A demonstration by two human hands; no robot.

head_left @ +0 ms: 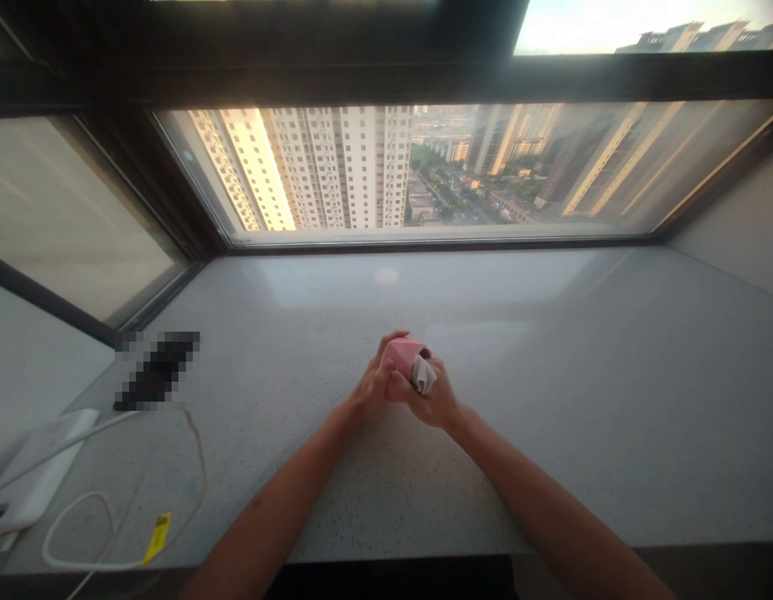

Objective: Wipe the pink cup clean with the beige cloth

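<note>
A pink faceted object (pixel 401 353), like a small cup or pot, is held just above or on the pale speckled sill. It lies tilted, with a dark opening at its right. My left hand (pixel 372 388) is closed round its left side, the fingers reaching over its far edge. A crumpled whitish cloth (pixel 422 375) sticks out of my right hand (pixel 439 402), which is closed at the opening side. The right thumb presses on the pink wall. Most of the right fingers are hidden, as is the inside of the object.
On the speckled windowsill (pixel 586 392), a blurred-out dark item (pixel 158 371) lies at the left. A white device (pixel 40 467) and a white cable (pixel 202 467) with a yellow tag (pixel 157 537) sit at the front left. Window frames (pixel 374 83) bound the far side.
</note>
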